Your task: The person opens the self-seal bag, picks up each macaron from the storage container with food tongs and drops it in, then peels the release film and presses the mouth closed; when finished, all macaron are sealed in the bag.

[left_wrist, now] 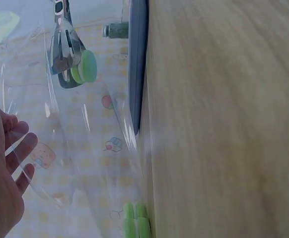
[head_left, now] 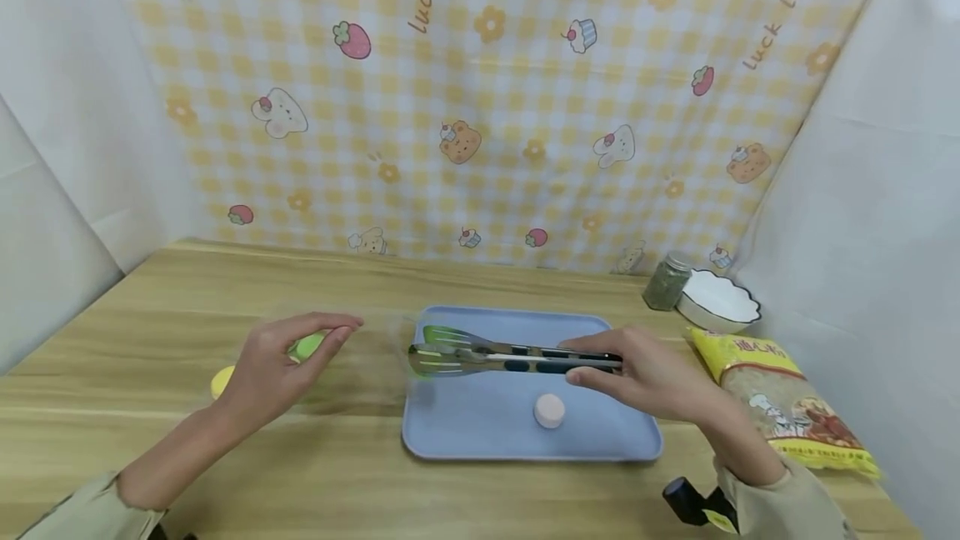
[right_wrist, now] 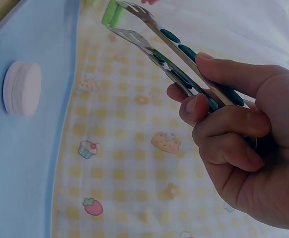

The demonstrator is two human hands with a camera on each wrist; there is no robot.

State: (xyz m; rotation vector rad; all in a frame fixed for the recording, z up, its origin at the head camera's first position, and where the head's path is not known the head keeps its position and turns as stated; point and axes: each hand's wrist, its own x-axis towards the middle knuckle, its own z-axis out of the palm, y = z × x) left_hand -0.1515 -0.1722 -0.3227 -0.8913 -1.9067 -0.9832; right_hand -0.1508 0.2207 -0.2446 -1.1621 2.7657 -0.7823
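Observation:
My left hand [head_left: 281,369] pinches the edge of a clear plastic bag [head_left: 378,357]; in the left wrist view the film [left_wrist: 80,144] spreads from my fingers. My right hand [head_left: 645,377] grips metal tongs [head_left: 525,359] with dark inlaid handles. Between the tong tips sits a green macaron [left_wrist: 88,66], also seen in the right wrist view as a green shape [right_wrist: 112,14]. The tips point left toward the bag, above the left side of a blue tray [head_left: 480,447]. A pale pink macaron [head_left: 549,411] lies on that tray.
Behind my left hand is a green object [head_left: 307,346], with a yellow one [head_left: 222,382] nearby. At right are a herb jar [head_left: 667,282], a white scalloped bowl [head_left: 718,300] and a yellow food packet [head_left: 783,407]. A black object [head_left: 684,501] lies near my right sleeve.

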